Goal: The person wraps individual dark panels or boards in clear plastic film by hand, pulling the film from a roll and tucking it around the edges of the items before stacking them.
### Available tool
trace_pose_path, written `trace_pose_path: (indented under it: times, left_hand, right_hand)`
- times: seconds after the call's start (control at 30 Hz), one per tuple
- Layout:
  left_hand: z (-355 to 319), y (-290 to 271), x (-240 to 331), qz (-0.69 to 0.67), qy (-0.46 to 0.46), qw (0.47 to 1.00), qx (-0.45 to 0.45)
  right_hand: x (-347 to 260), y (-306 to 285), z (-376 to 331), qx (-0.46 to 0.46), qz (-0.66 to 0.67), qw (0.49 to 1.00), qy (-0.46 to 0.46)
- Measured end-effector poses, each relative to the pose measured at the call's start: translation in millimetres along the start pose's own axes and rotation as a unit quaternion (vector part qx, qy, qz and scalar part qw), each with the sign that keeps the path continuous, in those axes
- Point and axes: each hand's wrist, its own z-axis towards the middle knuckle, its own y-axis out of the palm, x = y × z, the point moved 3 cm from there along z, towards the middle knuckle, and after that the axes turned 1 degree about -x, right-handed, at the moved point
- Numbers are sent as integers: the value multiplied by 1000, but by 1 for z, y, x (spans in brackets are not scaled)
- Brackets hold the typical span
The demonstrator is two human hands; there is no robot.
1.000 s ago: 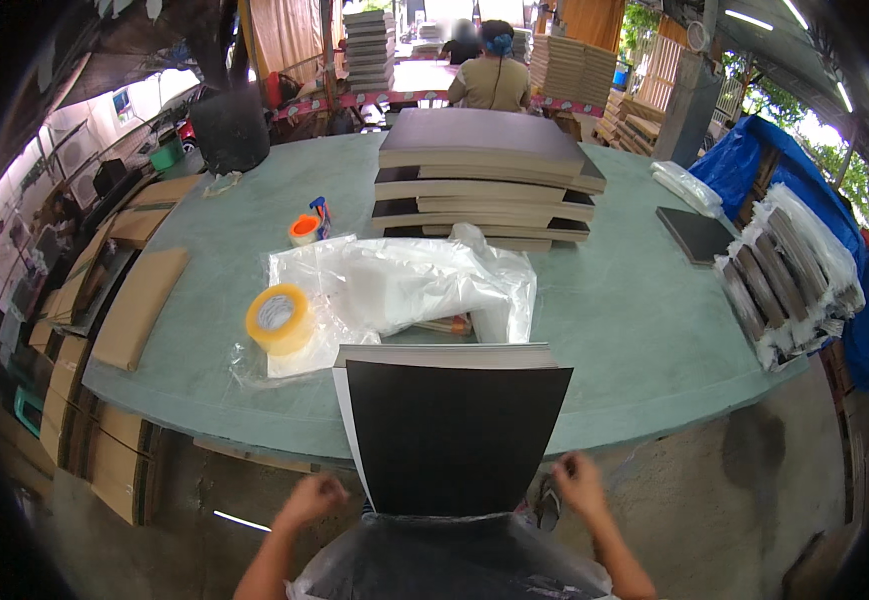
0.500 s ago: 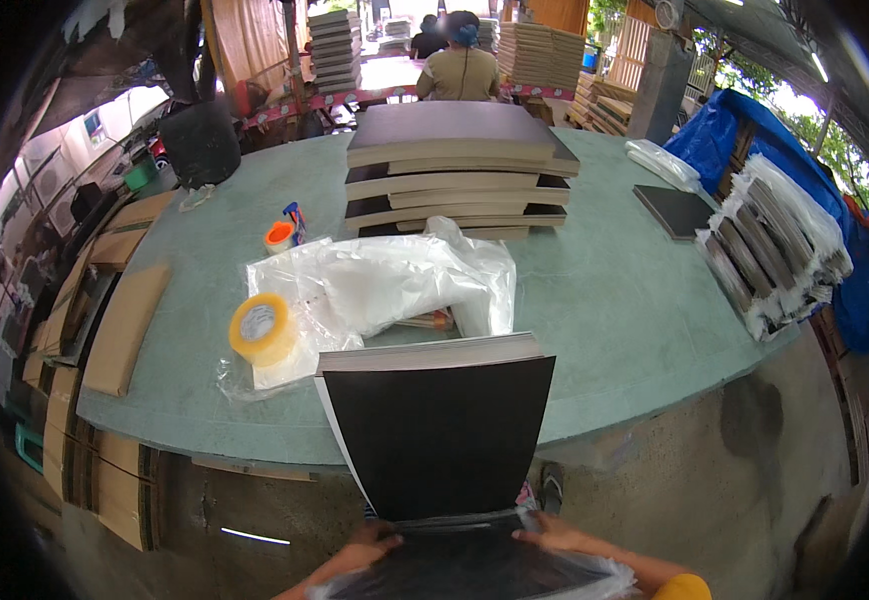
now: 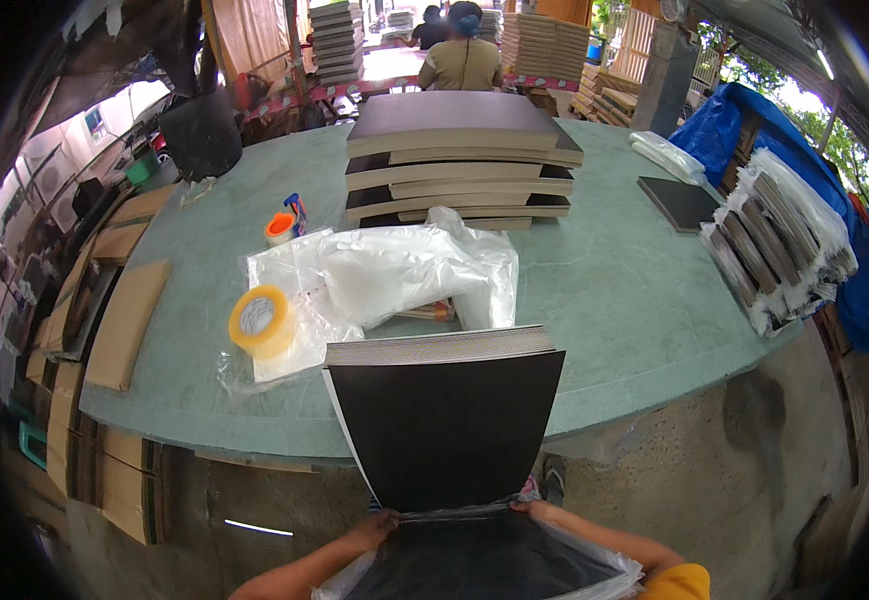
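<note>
"Fingers?"
"Left hand [image 3: 385, 521] and right hand [image 3: 535, 510] both pinch the mouth of a clear bag [image 3: 475, 560]."
"The black-covered stack [image 3: 445, 430]?"
"Lower end at that mouth, top overlapping the near edge of the table [image 3: 635, 300]."
"Farther out?"
"Yellow tape roll [image 3: 280, 330], in from that edge, leftward."

Clear plastic wrap [image 3: 475, 560], cut off at the lower edge
</note>
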Motion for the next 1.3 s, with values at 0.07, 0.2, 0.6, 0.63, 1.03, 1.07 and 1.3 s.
trace_pose_path:
  times: [0.07,0.2,0.6,0.63,1.03,1.07,1.3]
  left_hand:
    - [10,1,-16,66,61,996,18]
    - [4,0,-4,132,20,991,-13]
    - [-72,-185,453,259,484,728,411]
    - [-82,-192,481,141,572,687,426]
    - [171,-117,401,673,326,653,123]
    - [175,-122,392,700,287,645,113]
    - [166,-154,423,507,394,704,303]
  right_hand:
    - [-21,12,-31,29,-25,999,-19]
    - [-37,18,-54,59,-103,993,25]
    - [-35,18,-56,131,-99,983,-84]
    - [-42,28,-67,136,-108,981,-86]
    - [-28,15,-54,140,-193,970,36]
    - [-30,17,-56,125,-162,979,15]
    - [-14,15,-35,38,51,997,-37]
